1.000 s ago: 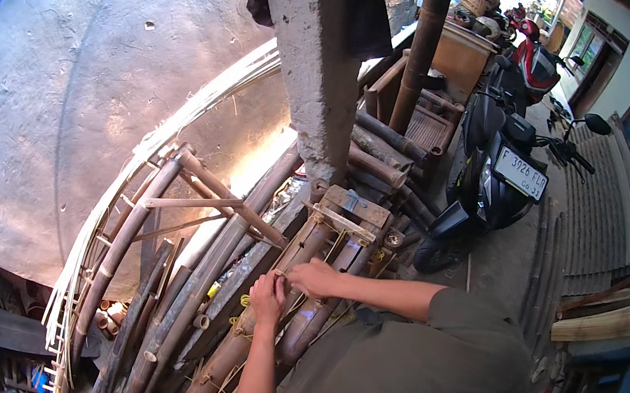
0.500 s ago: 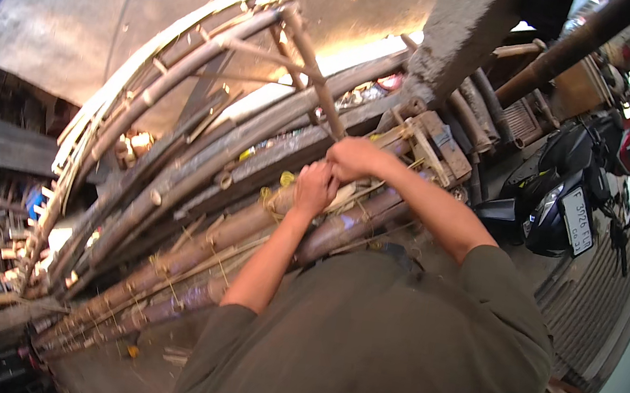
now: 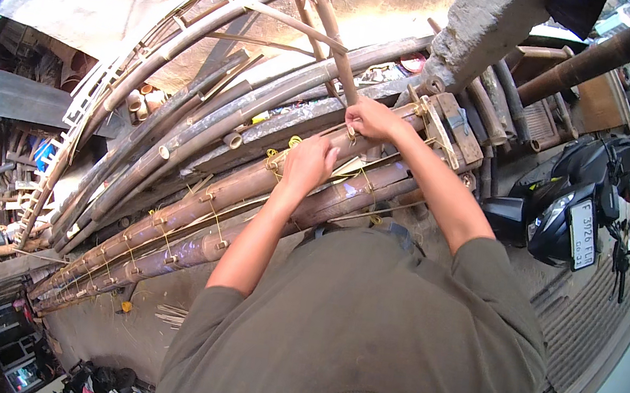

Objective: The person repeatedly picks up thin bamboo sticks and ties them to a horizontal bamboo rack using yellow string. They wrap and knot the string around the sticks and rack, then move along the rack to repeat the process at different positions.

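Observation:
Two long brown bamboo poles lie side by side, running from lower left up toward the right, with thin yellow cord tied round them at intervals. My left hand is closed over the nearer end of the upper pole, next to a loose tangle of that cord. Farther right, my right hand has its fingers curled in a pinch at the pole's upper side, near the foot of a bamboo upright. What either hand holds is too small or hidden to make out.
Behind the poles rises a curved bamboo frame with slats. A concrete post stands at the back, and a wooden block sits by the poles' right end. A black motorcycle is parked at right, near corrugated sheets.
My hands were together over the pole and have come apart, the left moving lower left and the right staying by the upright. The whole view has shifted a little.

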The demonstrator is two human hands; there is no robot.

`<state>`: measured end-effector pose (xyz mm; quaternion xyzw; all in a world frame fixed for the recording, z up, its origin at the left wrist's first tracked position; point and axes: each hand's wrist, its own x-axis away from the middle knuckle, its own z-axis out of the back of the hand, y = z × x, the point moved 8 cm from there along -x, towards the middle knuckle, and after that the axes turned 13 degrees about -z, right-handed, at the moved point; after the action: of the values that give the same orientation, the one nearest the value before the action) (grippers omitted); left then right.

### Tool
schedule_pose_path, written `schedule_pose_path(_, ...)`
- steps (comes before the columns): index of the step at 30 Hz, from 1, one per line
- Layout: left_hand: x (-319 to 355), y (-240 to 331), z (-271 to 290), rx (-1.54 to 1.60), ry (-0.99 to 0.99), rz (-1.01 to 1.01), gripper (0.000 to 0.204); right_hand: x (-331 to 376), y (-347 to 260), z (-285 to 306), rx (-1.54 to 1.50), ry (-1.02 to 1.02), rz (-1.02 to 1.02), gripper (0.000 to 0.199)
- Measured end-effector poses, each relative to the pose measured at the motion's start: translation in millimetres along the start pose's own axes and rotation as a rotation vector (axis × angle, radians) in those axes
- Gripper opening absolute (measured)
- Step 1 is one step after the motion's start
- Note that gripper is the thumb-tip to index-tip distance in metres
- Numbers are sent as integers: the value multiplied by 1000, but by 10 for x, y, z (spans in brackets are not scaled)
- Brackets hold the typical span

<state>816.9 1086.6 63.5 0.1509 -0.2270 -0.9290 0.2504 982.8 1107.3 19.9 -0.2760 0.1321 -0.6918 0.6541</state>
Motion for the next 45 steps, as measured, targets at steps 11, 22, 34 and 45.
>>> schedule_pose_path(11, 498, 223, -131, -263, -166, 116, 20, 1321, -13, 3, -437, 298, -66, 15)
schedule_pose_path(22, -1279, 82, 475, 1047, 290, 308, 30, 1492, -91, -125, -252, 590, -31, 11)
schedule_pose_path(34, -1276, -1236, -1066, -227, 63, 176, 37, 1618, -119, -162, -242, 655, -80, 11)
schedule_pose_path(45, -1714, 585, -376, -210, -54, -54, 31, 2936, 1350, 120, -632, 1042, -706, 25)
